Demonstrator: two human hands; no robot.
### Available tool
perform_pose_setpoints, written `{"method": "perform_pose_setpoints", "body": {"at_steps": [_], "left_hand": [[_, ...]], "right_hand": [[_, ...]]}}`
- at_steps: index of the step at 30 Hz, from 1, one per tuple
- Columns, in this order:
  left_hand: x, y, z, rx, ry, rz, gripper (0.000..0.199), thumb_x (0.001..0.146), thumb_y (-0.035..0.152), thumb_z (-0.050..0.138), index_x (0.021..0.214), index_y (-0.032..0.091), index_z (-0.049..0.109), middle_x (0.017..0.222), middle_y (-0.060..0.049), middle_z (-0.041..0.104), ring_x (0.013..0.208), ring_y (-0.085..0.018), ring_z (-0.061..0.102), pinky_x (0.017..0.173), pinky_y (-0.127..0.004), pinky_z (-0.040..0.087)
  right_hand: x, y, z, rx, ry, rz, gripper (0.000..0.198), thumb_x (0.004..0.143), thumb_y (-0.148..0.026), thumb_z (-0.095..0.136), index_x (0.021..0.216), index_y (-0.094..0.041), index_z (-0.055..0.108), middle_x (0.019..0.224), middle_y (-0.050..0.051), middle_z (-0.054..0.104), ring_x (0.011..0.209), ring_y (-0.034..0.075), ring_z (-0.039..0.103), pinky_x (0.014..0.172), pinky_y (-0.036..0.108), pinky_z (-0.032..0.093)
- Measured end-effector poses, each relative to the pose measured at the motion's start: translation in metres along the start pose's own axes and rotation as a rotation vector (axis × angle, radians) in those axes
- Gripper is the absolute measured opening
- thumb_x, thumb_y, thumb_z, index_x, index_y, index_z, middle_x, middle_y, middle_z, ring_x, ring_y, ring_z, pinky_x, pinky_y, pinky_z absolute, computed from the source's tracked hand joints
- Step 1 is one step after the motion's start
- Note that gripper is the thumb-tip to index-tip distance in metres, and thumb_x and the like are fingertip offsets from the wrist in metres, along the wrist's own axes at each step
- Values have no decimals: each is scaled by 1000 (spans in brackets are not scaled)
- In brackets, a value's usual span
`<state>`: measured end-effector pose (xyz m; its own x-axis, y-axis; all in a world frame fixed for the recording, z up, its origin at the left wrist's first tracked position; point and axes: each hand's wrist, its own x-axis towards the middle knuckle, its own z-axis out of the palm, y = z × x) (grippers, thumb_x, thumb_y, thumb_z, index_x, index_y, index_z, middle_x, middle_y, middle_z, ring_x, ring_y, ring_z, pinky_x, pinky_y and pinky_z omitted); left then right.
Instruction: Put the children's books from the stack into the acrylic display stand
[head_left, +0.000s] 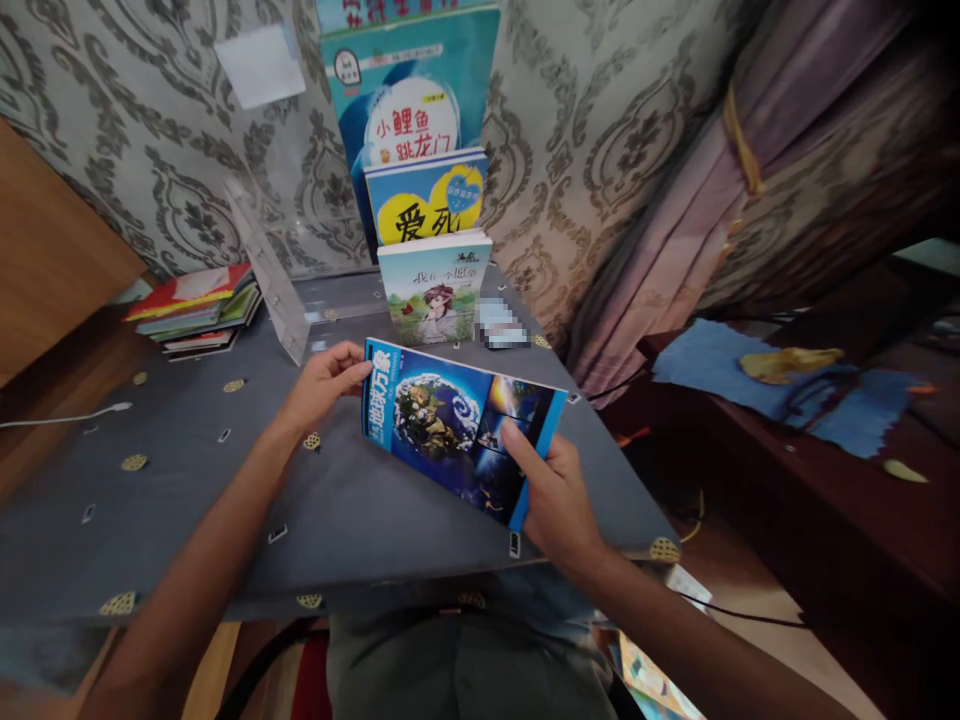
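Observation:
A blue book (442,425) with a globe on its cover is held above the table, turned sideways and tilted. At its left end, my left hand (330,380) pinches the edge between thumb and fingers. My right hand (559,490) grips the other end, thumb on the cover and fingers hidden behind. Just beyond the book, a book with a drawn figure (431,295) stands upright in a clear rack (281,290). Behind it rise a blue and yellow book (427,195) and a taller teal book (420,75).
Several books lie stacked (199,305) at the table's left, near a white cable (67,415). A patterned grey cloth covers the table (187,480). To the right are a tied curtain (675,230) and a dark red surface with a blue cloth (780,385).

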<state>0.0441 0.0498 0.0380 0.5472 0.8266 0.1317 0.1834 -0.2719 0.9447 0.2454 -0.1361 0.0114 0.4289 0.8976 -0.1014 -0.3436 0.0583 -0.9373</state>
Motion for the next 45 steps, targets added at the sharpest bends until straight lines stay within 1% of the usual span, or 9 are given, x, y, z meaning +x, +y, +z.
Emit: {"method": "perform_pose_setpoints", "body": {"at_steps": [6, 12, 15, 19, 23, 28, 33, 40, 45], "left_hand": [[2, -24, 38, -203, -85, -254, 58, 71, 68, 70, 97, 16, 66, 77, -2, 68, 67, -16, 60, 66, -29, 51], [28, -33, 38, 252, -37, -11, 48, 86, 62, 48, 65, 19, 49, 58, 4, 45, 59, -12, 42, 55, -24, 31], [46, -31, 38, 425, -134, 106, 47, 91, 55, 41, 61, 20, 44, 57, 4, 43, 60, -13, 40, 57, -26, 29], [58, -29, 47, 594, -204, 172, 41, 94, 49, 43, 73, 18, 59, 64, 2, 54, 64, -15, 49, 62, -26, 34], [54, -35, 49, 721, -117, 249, 28, 95, 36, 45, 100, 17, 66, 85, -4, 67, 82, -20, 60, 79, -31, 45], [22, -43, 33, 811, 13, 332, 25, 98, 25, 41, 104, 19, 65, 105, -7, 68, 101, -22, 61, 93, -37, 48], [-20, -43, 29, 903, 13, 302, 21, 100, 29, 44, 104, 19, 63, 103, -7, 66, 97, -23, 62, 90, -38, 50], [-39, -55, 36, 944, 50, 332, 19, 97, 22, 48, 111, 20, 60, 109, -9, 68, 103, -25, 62, 93, -42, 51], [-37, -52, 37, 990, 45, 311, 14, 97, 21, 50, 107, 19, 60, 109, -8, 70, 103, -26, 61, 91, -43, 50]], "right_hand": [[12, 14, 10, 275, 118, 240, 46, 62, -55, 87, 89, -21, 70, 71, 1, 74, 64, 22, 70, 58, 34, 60], [9, 21, -15, 106, 41, 90, 41, 66, -48, 86, 90, -19, 71, 73, -1, 69, 56, 13, 60, 48, 23, 51], [14, 22, -33, -98, -58, 17, 45, 72, -44, 81, 109, -23, 68, 81, -1, 68, 58, 12, 58, 40, 19, 43], [19, 24, -52, -517, -194, -151, 40, 82, -40, 70, 117, -22, 64, 78, 0, 67, 66, 16, 64, 51, 25, 51], [17, 24, -60, -987, -228, -372, 36, 90, -35, 62, 124, -23, 63, 81, 0, 70, 60, 16, 63, 58, 30, 54], [21, 19, -64, -1399, -216, -634, 23, 91, -32, 62, 112, -24, 68, 94, 7, 69, 79, 23, 70, 62, 32, 56], [41, 9, -36, -1330, -425, -776, 25, 94, -24, 58, 118, -20, 66, 109, 11, 70, 100, 26, 68, 83, 40, 60], [75, 31, 44, -1329, -805, -780, 44, 95, -10, 48, 139, -10, 52, 145, 19, 55, 139, 26, 48, 115, 46, 41], [93, 44, 39, -1396, -829, -772, 43, 95, -8, 46, 138, -12, 52, 148, 20, 53, 142, 28, 44, 118, 52, 34]]}}
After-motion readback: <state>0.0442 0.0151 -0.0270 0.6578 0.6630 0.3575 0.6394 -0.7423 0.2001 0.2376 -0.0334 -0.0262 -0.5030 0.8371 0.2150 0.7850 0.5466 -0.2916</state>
